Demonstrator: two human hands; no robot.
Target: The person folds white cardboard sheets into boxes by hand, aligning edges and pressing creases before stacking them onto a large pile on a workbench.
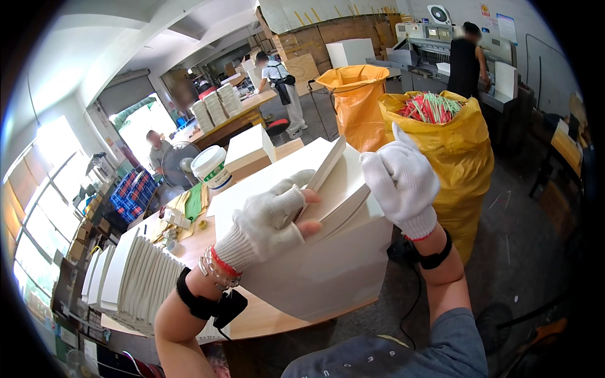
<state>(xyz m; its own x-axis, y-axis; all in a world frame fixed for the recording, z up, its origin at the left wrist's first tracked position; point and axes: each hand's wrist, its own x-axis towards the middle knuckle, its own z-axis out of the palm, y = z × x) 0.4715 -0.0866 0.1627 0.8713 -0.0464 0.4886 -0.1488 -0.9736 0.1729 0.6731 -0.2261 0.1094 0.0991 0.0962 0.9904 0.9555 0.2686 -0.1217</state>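
Observation:
A tall block of white paper [315,277] stands on the wooden table in front of me. My left hand [268,220], in a white knit glove with bare thumb and fingertip, is closed on a bundle of white paper sheets [329,165] at the top of the block. That bundle is tilted up from the curved sheets beneath it. Raised above the block's right side, my right hand [403,179] wears a white glove with its fingers curled in. A white pointed tip sticks up from it; anything inside the fingers is hidden.
Fanned white stacks [135,277] stand at the table's left. Behind the block are a white tub [211,165] and another paper block [249,148]. Yellow sacks [457,164] stand to the right, one with red and green strips. A fan [181,165] and several people are farther back.

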